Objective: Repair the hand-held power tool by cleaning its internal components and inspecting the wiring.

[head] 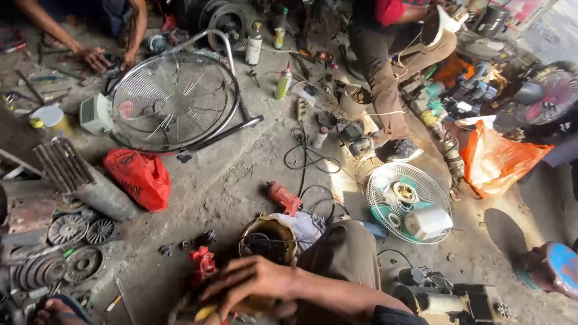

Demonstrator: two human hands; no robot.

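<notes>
1. Both hands work at the bottom centre of the frame; my right hand [250, 283] reaches in from the lower right with fingers spread and curled down over a round brass-coloured motor housing [269, 239], pressing on its near edge rather than clamped around it.
2. My left hand [208, 313] is mostly cut off by the bottom edge; only fingertips show beside something yellow, and I cannot tell whether it is closed on anything.
3. The housing sits just above my right hand, touching it, its open mouth facing up, dark windings visible inside. It is round, so no long axis matters; my right hand is clearly the nearer one.
4. Just left of the housing stands a small red metal clamp-like part [203, 262], close to both hands.
5. Just above and to the right lie a white cloth [304, 225] and a red power drill [283, 197], its body slanting from upper left to lower right.
6. Further off: a large grey wire fan guard [174, 99] at upper left, a red plastic bag [139, 176] at middle left, a small white fan [409, 201] at middle right, an orange plastic bag [497, 159] at right.
7. Other people's hands [96, 57] work at the top left, well apart from mine.
</notes>
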